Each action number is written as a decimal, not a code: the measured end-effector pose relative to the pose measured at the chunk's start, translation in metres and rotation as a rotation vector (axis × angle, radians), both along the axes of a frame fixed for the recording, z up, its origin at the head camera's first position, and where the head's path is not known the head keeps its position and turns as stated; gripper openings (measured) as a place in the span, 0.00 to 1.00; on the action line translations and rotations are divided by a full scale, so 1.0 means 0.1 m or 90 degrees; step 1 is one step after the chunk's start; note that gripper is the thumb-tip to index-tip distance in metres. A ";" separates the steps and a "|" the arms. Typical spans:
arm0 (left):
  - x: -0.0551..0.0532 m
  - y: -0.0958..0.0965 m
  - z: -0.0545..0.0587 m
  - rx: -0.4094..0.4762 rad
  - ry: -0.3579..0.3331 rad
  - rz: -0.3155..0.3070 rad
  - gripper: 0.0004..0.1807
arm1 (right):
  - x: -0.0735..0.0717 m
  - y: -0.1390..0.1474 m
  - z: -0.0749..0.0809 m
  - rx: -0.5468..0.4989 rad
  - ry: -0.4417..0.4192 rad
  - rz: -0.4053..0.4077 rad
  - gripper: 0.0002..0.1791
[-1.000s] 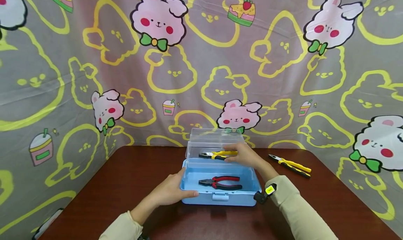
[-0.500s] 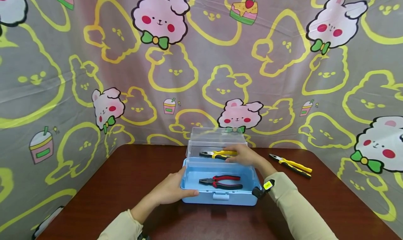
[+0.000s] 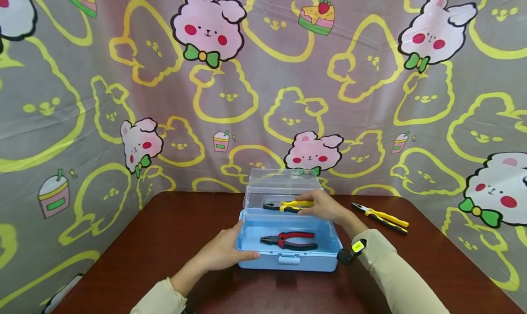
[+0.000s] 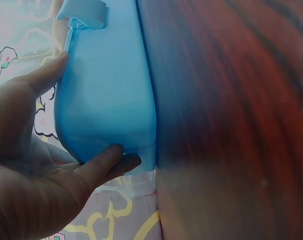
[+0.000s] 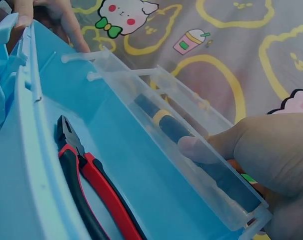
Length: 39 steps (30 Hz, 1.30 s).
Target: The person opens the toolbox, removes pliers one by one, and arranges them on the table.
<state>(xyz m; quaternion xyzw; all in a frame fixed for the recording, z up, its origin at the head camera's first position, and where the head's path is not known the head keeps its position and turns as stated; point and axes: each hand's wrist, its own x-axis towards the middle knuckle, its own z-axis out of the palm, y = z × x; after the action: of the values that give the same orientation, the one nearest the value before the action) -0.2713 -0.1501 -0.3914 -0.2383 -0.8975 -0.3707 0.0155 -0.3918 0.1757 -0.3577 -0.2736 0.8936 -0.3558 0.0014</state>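
Note:
The light blue toolbox [image 3: 263,262] stands open on the table. My left hand [image 3: 220,249] grips its front left corner, thumb along the front rim and fingers on the side wall. Red-and-black combination pliers [image 3: 280,240] lie on the box floor, jaws pointing left. Behind them, in the clear tray [image 5: 122,82], is a pair of yellow-and-black pliers [image 3: 288,207]. My right hand [image 3: 325,206] holds these by the handles; its thumb presses the near handle in the right wrist view. The handle ends are hidden by the hand.
The clear lid [image 3: 284,179] is raised at the back. A second pair of yellow-and-black pliers [image 3: 367,210] lies to the right on the dark wooden table [image 3: 177,222]. A patterned curtain [image 3: 263,76] encloses the table's back and sides.
My right hand and the yellow-and-black pliers in it have shifted slightly to the right within the tray. My left hand and the red-and-black pliers stay in place.

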 end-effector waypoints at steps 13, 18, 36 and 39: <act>-0.02 0.00 -0.02 0.003 -0.008 -0.001 0.63 | 0.06 0.02 0.07 -0.017 -0.011 -0.004 0.27; -0.02 0.00 -0.03 0.000 -0.006 -0.003 0.63 | 0.12 0.02 0.12 -0.021 0.000 0.000 0.27; 0.00 -0.01 -0.01 0.005 0.001 -0.006 0.61 | 0.23 0.31 0.24 -0.040 0.033 -0.036 0.29; 0.00 -0.01 -0.01 0.005 0.003 -0.007 0.61 | 0.24 0.39 0.24 -0.054 0.029 -0.044 0.29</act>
<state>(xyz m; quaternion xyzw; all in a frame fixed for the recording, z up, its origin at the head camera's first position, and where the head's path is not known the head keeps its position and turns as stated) -0.2716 -0.1508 -0.3926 -0.2442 -0.8946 -0.3739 0.0163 -0.3679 0.2145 -0.3337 -0.2506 0.8863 -0.3870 -0.0432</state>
